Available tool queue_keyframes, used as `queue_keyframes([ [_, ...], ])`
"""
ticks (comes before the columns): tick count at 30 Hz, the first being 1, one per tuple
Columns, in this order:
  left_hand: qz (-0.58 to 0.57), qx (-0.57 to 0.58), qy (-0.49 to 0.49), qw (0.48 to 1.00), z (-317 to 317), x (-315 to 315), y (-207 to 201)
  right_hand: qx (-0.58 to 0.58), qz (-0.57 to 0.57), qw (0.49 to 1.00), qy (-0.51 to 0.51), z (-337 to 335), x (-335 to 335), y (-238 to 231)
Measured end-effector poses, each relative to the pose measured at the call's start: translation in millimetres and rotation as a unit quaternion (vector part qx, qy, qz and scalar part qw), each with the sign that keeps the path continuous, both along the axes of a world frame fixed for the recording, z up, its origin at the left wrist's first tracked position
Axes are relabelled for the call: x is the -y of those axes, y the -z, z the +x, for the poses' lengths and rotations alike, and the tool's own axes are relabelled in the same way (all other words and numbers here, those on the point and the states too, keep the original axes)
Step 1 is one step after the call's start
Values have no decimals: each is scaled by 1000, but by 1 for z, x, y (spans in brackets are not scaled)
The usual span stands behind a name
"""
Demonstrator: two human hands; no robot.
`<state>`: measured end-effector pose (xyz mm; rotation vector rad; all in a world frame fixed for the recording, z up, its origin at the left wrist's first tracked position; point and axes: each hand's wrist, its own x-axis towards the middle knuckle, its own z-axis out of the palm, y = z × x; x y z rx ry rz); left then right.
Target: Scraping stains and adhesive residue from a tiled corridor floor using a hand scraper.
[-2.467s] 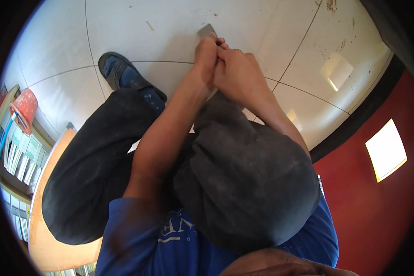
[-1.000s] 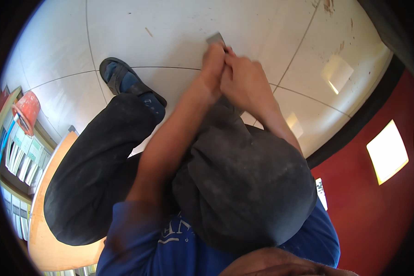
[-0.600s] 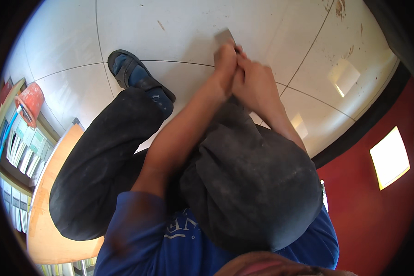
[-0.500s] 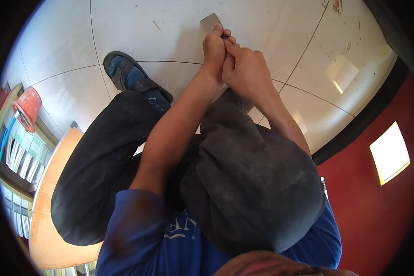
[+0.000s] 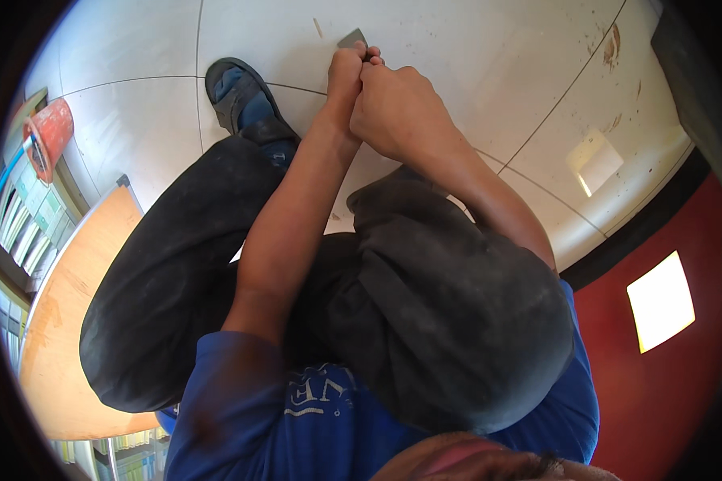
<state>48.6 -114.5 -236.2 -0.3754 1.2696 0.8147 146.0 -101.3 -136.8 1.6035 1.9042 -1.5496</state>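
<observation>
A scraper with a flat grey metal blade is held in front of me, its blade against or just over the pale tiled floor. My left hand is closed around the scraper close to the blade, thumb side up. Directly behind it, my right hand is closed on the handle end, overlapping the left hand. Both hands hide the handle. A small brown mark lies on the tile just left of the blade.
My sandalled left foot rests left of my hands. Brown smears mark tiles at the right. A red bucket and a wooden tabletop stand at the left. A dark red wall is at the right.
The view has shifted, so the foot and floor lines appear farther right. Both hands have moved left with the scraper, bringing its blade closer to the small brown mark.
</observation>
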Motion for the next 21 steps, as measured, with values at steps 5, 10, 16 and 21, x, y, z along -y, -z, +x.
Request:
queue_keyframes([
  [5,43,11,-18,999,-30,0,8,-26,93,995,26,-23,-4,8],
  [10,26,69,-44,996,-35,3,6,-40,75,996,15,-33,-3,6],
  [16,-2,48,4,999,-40,5,28,-26,64,997,-18,-24,0,3],
  [21,43,3,-101,994,-36,-19,4,-28,63,997,37,-37,-14,11],
])
